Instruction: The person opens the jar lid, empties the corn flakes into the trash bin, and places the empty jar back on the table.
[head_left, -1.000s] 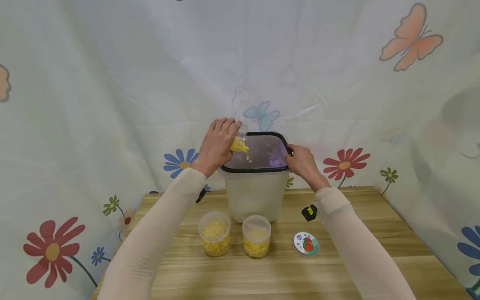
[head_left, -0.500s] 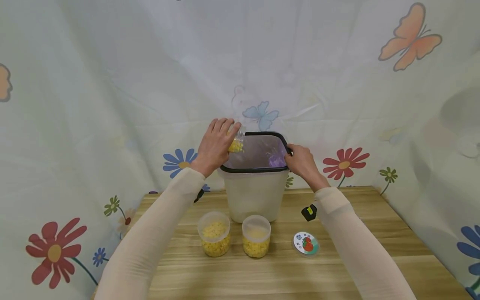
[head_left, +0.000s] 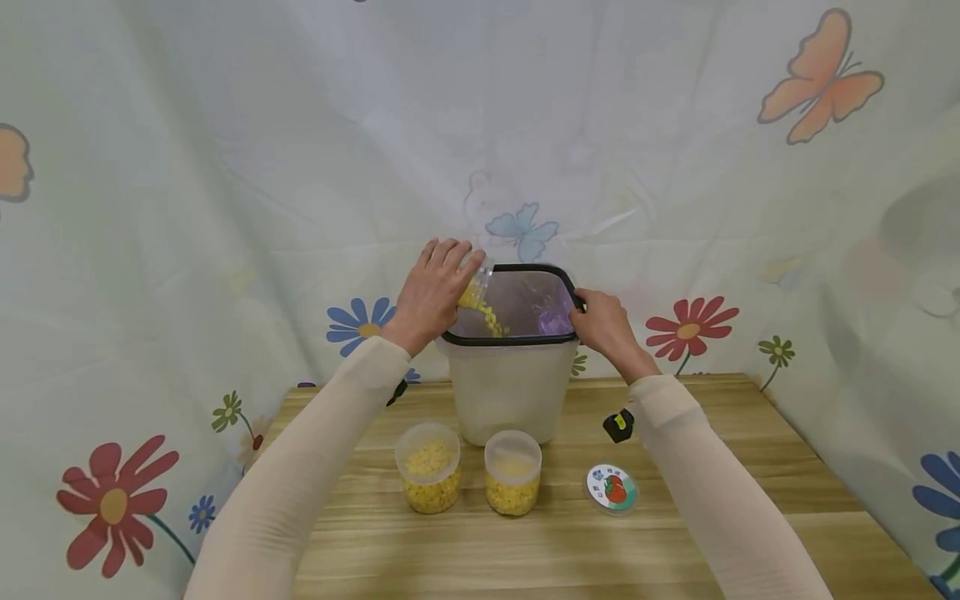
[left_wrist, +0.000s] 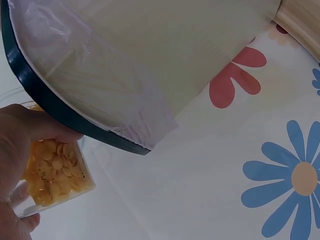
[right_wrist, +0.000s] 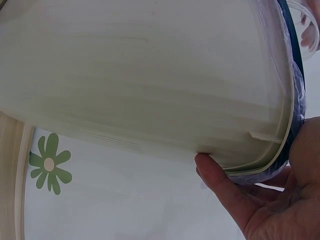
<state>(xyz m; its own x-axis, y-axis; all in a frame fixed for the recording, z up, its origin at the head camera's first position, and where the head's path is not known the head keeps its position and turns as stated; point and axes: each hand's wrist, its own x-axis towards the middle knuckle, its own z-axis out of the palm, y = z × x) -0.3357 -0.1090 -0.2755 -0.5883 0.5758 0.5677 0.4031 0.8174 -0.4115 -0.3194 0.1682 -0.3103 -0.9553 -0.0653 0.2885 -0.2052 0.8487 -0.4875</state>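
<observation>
A tilted jar, gripped by the left hand at the rim of the bin, spills yellow flakes inside; the right hand grips the opposite side. In front, two tubs hold more; a lid lies nearby.

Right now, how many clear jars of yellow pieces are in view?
3: the tipped jar in the left hand, plus the left jar and right jar upright on the table. The bin could hide others.
</observation>
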